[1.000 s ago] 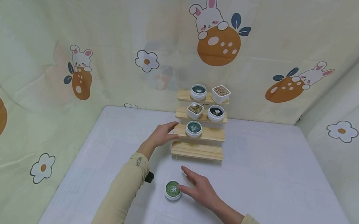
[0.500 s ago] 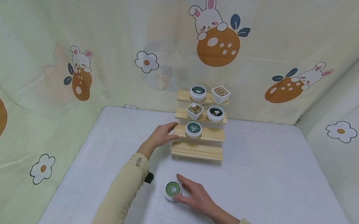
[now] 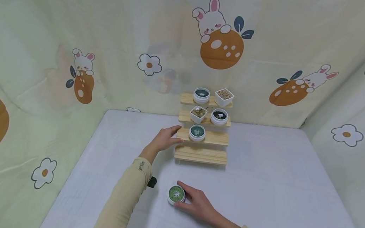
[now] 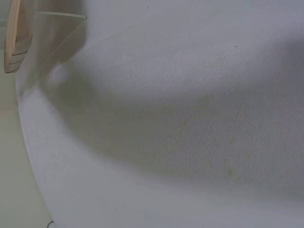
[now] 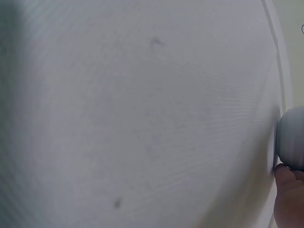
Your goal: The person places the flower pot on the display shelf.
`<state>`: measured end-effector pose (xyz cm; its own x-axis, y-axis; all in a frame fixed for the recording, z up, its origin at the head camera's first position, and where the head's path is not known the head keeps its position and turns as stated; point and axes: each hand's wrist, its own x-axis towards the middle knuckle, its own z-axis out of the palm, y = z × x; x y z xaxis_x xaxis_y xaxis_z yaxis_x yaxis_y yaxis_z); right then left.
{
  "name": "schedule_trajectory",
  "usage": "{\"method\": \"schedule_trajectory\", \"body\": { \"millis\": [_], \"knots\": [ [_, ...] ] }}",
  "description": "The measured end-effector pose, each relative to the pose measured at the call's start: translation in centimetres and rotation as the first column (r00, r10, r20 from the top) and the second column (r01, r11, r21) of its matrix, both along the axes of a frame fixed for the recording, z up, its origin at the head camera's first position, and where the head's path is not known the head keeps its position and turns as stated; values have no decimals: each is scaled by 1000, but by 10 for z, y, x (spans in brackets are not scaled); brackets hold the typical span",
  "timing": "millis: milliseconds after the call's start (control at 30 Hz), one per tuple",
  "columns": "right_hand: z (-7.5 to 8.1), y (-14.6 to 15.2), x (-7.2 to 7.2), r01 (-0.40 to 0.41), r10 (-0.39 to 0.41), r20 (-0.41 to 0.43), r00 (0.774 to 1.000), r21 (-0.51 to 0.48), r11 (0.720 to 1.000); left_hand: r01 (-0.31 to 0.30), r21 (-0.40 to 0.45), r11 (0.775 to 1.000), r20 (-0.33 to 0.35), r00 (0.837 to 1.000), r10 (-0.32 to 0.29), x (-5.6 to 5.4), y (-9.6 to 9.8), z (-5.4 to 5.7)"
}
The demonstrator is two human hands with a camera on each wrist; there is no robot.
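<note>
A stepped wooden display stand (image 3: 214,136) rises in tiers at the back of the table in the head view. My left hand (image 3: 162,138) grips the left end of its second tier from the front, thumb at the front edge and fingers behind. Part of the wood (image 4: 18,40) shows in the left wrist view. A small round white jar with a green top (image 3: 176,193) sits on the table in front of the stand. The thumb and fingers of my right hand (image 3: 197,204) hold it from the right. The jar's white side (image 5: 292,137) appears at the right wrist view's edge.
On the stand are a dark green-topped round jar (image 3: 197,132), a square white dish of brownish bits (image 3: 198,114), a black-topped jar (image 3: 219,116), another green-topped jar (image 3: 201,95) and a square dish of tan bits (image 3: 224,97). A printed cloth (image 3: 116,33) hangs behind the table.
My right hand has moved down and left to the green-topped jar on the table, and its thumb and fingers have closed around it. The left hand has stayed at the stand.
</note>
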<state>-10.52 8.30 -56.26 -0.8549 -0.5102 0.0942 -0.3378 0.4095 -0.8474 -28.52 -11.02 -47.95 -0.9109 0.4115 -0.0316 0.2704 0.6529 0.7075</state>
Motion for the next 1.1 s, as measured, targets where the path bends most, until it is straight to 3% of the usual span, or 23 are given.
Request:
{"method": "schedule_trajectory", "body": {
  "millis": [500,733,1100],
  "knots": [
    [-3,-1,1,18,-20,-49,999,-25,1000,0,-5,1000,-8,1000,-1,-2,0,-3],
    [0,-1,2,37,-37,-14,999,-7,999,0,-11,1000,-7,1000,0,-2,0,-3],
    [12,6,-7,111,-111,-54,992,-13,994,-3,-12,1000,-12,1000,3,-1,0,-3]
  ]
}}
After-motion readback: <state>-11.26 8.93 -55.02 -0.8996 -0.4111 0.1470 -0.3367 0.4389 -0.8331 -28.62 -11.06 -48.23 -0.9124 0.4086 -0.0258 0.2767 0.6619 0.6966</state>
